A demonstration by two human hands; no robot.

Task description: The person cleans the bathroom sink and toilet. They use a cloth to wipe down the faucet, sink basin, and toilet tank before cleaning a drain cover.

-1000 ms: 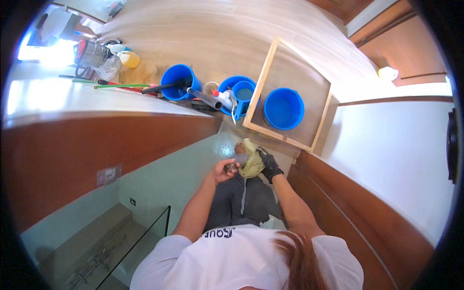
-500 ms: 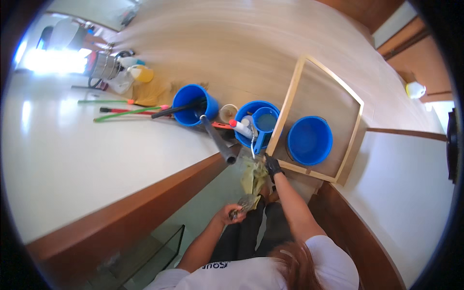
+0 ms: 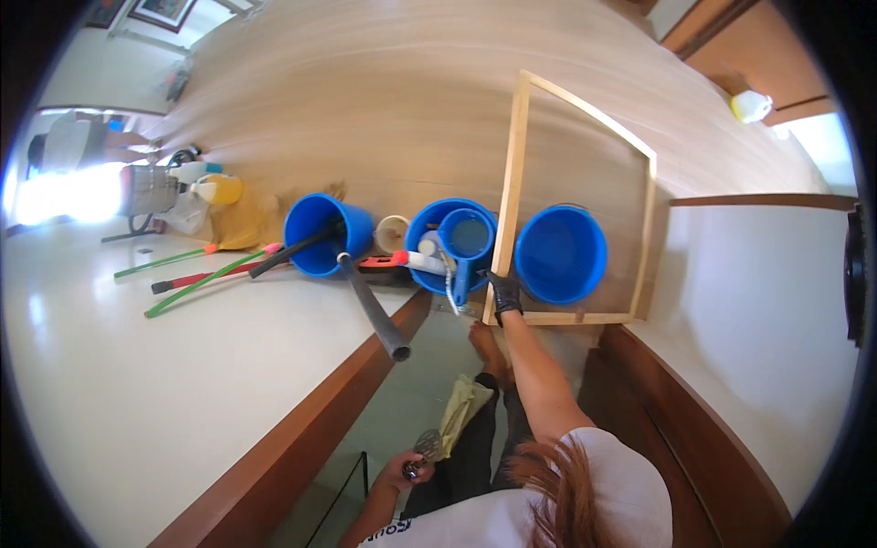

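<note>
In my black-gloved right hand is the near left corner of a large wooden frame, which seems to hold a see-through sheet. My bare left hand is closed around a small tool with a grey oval head; its exact kind is unclear. A pale yellow cloth hangs beside that tool, against my leg. Just left of my glove, a blue bucket holds a blue dipper and a white bottle with a red cap. Another blue bucket shows within the frame's outline.
A tipped blue bucket holds a dark pipe, and a grey tube juts toward me. Green-handled brooms lie at left near a yellow jug. White walls with brown trim flank me. Another person's legs show far left.
My left hand, the tool and the cloth have come lower and nearer my body. The frame, still gripped by my right hand, has shifted relative to the bucket on the right. The view has turned.
</note>
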